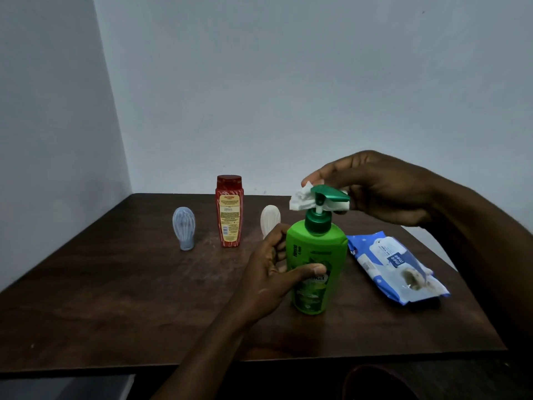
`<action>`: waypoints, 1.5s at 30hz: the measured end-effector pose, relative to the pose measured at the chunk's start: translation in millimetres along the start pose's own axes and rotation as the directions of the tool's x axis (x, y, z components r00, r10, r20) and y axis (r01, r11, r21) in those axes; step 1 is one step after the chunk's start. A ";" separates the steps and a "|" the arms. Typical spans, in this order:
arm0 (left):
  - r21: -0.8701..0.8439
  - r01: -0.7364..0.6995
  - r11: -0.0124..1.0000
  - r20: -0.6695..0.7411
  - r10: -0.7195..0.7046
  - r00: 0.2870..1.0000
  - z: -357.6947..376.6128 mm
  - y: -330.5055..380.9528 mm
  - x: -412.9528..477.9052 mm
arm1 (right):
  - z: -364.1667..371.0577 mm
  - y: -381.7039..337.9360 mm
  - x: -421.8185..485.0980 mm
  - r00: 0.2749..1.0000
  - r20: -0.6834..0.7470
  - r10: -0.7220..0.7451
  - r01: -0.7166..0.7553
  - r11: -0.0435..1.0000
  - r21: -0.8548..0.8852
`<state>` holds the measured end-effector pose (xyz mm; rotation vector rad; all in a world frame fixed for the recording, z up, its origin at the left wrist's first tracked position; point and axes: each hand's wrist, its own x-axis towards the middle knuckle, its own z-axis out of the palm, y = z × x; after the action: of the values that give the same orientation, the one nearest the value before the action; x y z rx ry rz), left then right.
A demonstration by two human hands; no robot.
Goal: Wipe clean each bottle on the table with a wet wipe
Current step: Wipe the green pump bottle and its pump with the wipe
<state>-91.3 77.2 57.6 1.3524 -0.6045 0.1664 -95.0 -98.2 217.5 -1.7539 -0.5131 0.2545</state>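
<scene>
A green pump bottle (320, 255) stands upright near the middle right of the dark wooden table (115, 298). My left hand (271, 275) grips its body, thumb across the label. My right hand (383, 189) holds a crumpled white wet wipe (301, 197) against the dark green pump head. Farther back stand a red bottle (229, 212), a pale blue bulb-shaped bottle (184, 228) and a white bulb-shaped bottle (269, 219), partly hidden behind my left hand.
A blue and white pack of wet wipes (398, 267) lies flat to the right of the green bottle. Pale walls meet in a corner behind the table. The table's front edge runs across the bottom of the view.
</scene>
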 end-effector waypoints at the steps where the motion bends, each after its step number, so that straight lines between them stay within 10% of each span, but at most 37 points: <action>1: -0.010 0.003 1.000 -0.001 -0.003 1.000 -0.4 -0.2 -0.1 | -1.1 6.1 -1.2 1.000 -0.004 -0.010 0.010 1.000 0.002; 13: -0.009 0.009 1.000 -0.041 -0.009 0.999 -0.9 2.0 1.3 | 14.2 19.8 -24.8 0.947 -0.180 -0.266 0.247 0.962 -0.120; 21: 0.035 0.001 0.999 -0.041 0.000 0.999 0.9 4.3 1.9 | 42.9 37.4 -43.4 0.768 -0.501 -0.398 0.307 0.916 -0.257; 28: 0.024 0.007 1.000 -0.011 -0.007 1.000 0.2 3.0 3.7 | 39.7 35.0 -28.0 0.814 -0.484 -0.321 0.325 0.942 -0.079; 35: 0.024 0.017 1.000 0.033 -0.018 0.999 -6.3 1.8 4.7 | 19.1 23.0 -15.7 0.974 -0.102 -0.203 0.216 0.967 0.134; 45: 0.070 0.014 0.997 -0.042 -0.011 0.999 -0.9 1.6 5.7 | 7.5 46.0 -46.0 0.921 -0.310 -0.236 0.293 0.944 0.153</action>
<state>-87.1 77.1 61.7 1.4170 -0.5593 0.2072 -129.3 -121.2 166.7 -1.4760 -0.4892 -0.1392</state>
